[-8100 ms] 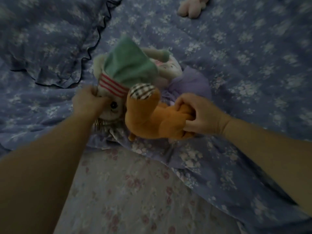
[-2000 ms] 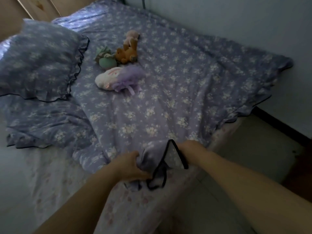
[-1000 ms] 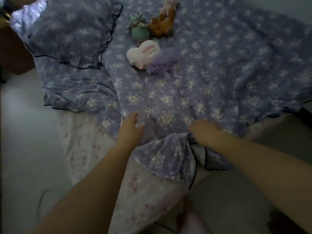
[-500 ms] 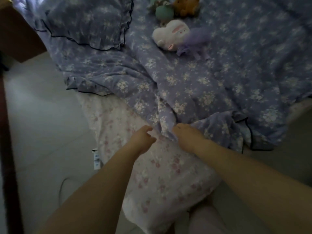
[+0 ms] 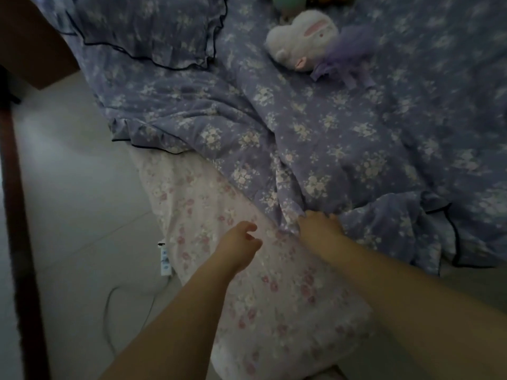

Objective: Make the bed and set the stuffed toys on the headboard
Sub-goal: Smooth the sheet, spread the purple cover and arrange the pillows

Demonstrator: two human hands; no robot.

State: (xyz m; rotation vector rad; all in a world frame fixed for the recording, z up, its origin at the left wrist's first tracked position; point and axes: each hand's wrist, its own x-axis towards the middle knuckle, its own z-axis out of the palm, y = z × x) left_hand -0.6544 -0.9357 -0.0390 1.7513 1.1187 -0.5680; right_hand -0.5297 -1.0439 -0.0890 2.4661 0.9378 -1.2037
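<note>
Lavender floral quilt with dark-piped ruffle [image 5: 343, 127], bunched on the bed above bare pink-flowered sheet [image 5: 263, 283]. Right hand [image 5: 319, 224] pinches its creased edge; left hand [image 5: 241, 244] hovers just beside, fingers loosely curled, holding nothing. Best grip the hem with both hands apart, then pull evenly. White plush rabbit [image 5: 301, 45] lies on top.
</note>
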